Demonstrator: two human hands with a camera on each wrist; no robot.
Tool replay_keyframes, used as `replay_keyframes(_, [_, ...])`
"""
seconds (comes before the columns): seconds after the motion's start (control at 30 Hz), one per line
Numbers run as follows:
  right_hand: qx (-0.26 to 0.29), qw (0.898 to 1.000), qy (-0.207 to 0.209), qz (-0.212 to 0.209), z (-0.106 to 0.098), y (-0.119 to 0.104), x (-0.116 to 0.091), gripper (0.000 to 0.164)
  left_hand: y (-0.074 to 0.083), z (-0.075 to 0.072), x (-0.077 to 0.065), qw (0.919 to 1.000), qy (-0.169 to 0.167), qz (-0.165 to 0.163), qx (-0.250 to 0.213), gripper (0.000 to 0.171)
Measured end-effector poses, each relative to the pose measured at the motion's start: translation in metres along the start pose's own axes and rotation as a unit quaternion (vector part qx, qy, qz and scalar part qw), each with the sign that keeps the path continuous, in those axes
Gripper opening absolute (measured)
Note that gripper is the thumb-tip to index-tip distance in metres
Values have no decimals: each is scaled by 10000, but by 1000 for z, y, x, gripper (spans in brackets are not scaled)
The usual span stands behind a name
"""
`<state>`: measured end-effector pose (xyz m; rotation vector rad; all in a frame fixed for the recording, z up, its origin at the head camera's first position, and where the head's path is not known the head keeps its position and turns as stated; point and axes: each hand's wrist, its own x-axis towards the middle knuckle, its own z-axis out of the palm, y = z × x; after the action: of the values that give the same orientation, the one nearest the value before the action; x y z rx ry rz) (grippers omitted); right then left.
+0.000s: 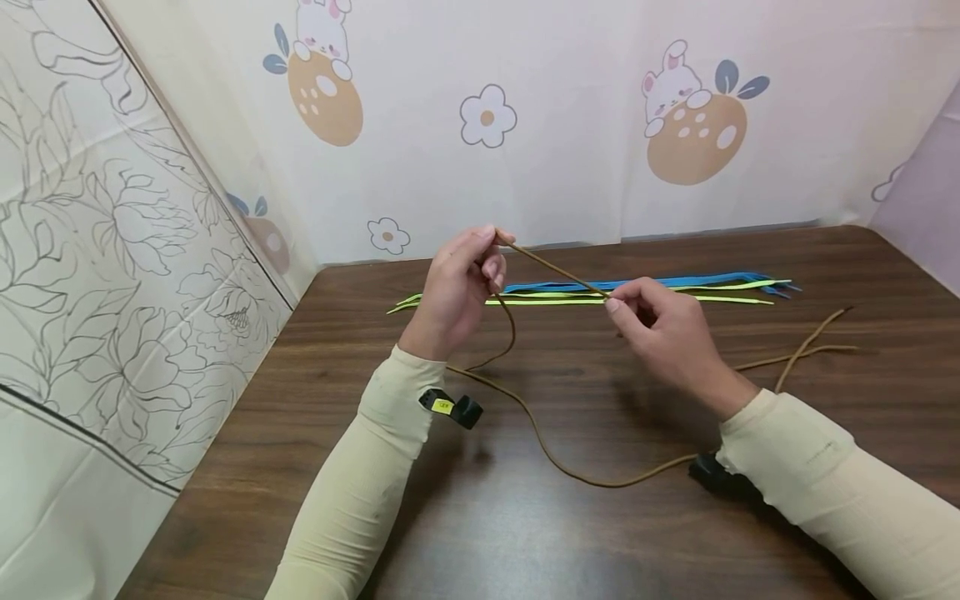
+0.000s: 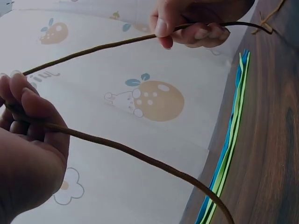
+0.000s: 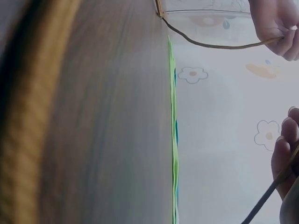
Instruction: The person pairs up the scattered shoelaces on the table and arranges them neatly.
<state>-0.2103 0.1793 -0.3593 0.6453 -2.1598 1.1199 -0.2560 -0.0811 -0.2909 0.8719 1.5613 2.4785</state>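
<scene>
Raised above the table, my left hand (image 1: 457, 287) pinches a long brown shoelace (image 1: 555, 268) between thumb and fingertips. My right hand (image 1: 667, 333) pinches the same lace further along, and a straight stretch slants down to it from the left. In the left wrist view the lace (image 2: 140, 155) also runs through the curled left fingers and hangs in a curve. Its slack loops across the table below both hands. Two brown ends cross on the right, beyond the right wrist. Close to the right wrist camera, a blurred piece of lace (image 3: 39, 112) fills the left edge.
Behind the hands, blue shoelaces (image 1: 705, 279) and bright green shoelaces (image 1: 731, 300) lie side by side along the back of the dark wooden table (image 1: 330, 433). A patterned white wall covering (image 1: 555, 192) rises at the table's back edge. Another drawn-flower sheet (image 1: 142, 233) stands at left.
</scene>
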Motion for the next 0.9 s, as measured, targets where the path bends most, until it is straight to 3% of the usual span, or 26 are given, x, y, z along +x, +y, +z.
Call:
replay_keyframes(0.57, [-358, 9975, 309, 527, -20, 22, 6, 10, -3, -11, 4, 9962, 642, -215, -543, 29])
replay_keyframes(0.9, [-478, 9959, 260, 723, -27, 26, 6, 13, -3, -15, 5, 9941, 748, -245, -743, 29])
